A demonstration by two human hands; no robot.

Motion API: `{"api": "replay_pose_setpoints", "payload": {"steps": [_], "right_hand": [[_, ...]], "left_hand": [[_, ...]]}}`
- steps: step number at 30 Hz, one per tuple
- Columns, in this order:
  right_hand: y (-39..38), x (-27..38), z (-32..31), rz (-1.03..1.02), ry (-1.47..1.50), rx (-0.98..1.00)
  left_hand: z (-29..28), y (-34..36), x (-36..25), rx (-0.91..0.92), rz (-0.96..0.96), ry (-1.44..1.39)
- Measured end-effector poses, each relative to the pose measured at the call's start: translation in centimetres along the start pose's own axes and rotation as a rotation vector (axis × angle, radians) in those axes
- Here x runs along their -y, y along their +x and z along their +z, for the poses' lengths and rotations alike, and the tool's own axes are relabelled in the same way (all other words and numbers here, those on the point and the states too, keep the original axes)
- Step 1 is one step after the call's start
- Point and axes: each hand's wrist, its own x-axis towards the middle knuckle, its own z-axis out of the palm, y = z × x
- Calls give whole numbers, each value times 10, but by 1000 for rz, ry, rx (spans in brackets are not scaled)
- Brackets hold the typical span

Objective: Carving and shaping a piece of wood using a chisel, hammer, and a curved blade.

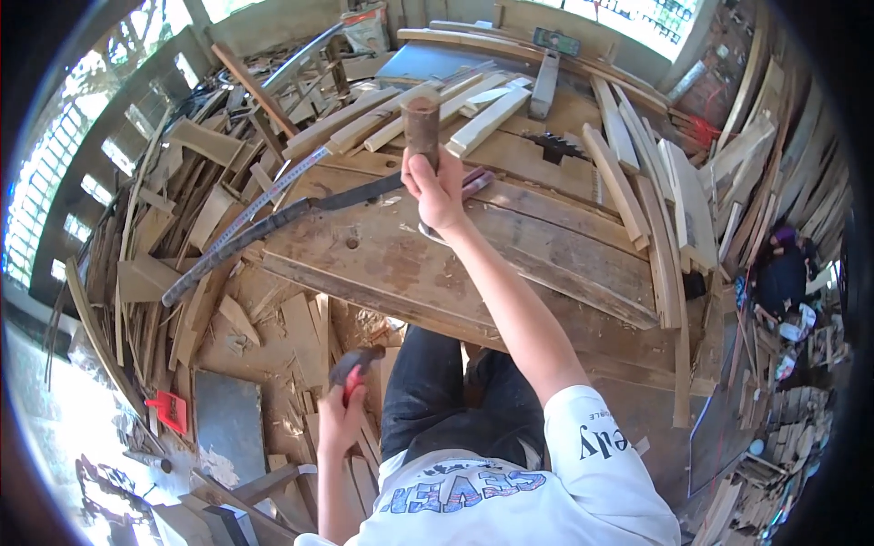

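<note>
My right hand [435, 188] is raised over the workbench [410, 259], its fingers closed round a brown cylinder [422, 127] with a round flat end facing up. Low on the left, beside my leg, my left hand [340, 420] grips a hammer [356, 366] with a dark head and a red handle. A long dark bar [246, 241] lies slantwise across the bench's left edge, and its far end disappears behind my right hand. Just past my right wrist a small pinkish-brown piece [477, 182] rests on the boards, partly hidden by the hand.
Several pale wooden strips [492, 120] lie across the back of the bench. More planks [628, 173] are at its right side. Scrap wood [205, 173] is heaped on the left, near a red dustpan [169, 411]. A phone [556, 41] stands at the far edge.
</note>
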Motion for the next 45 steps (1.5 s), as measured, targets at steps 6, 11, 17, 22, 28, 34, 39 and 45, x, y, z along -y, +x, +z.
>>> {"api": "replay_pose_setpoints", "payload": {"steps": [6, 11, 17, 22, 28, 34, 39, 45], "right_hand": [[-2, -10, -11, -99, -189, -39], [-6, 3, 1, -121, -202, -23], [-8, 10, 9, -148, -344, -11], [-4, 11, 7, -175, -363, 18], [-2, 1, 10, -119, -292, 42], [-6, -5, 4, -80, -267, 78], [-6, -7, 4, -105, -297, 63], [-6, -16, 1, -43, -152, 99]], "left_hand": [[-77, 57, -131, -163, 390, -291], [-136, 83, -265, -253, 809, -297], [-130, 123, -326, 113, 656, 239], [-153, 110, -378, -6, 624, 263], [-182, 109, -395, -49, 714, -141], [-126, 134, -344, 40, 408, 301], [-166, 99, -397, -132, 550, -9], [-138, 154, -312, -7, 953, 408]]}}
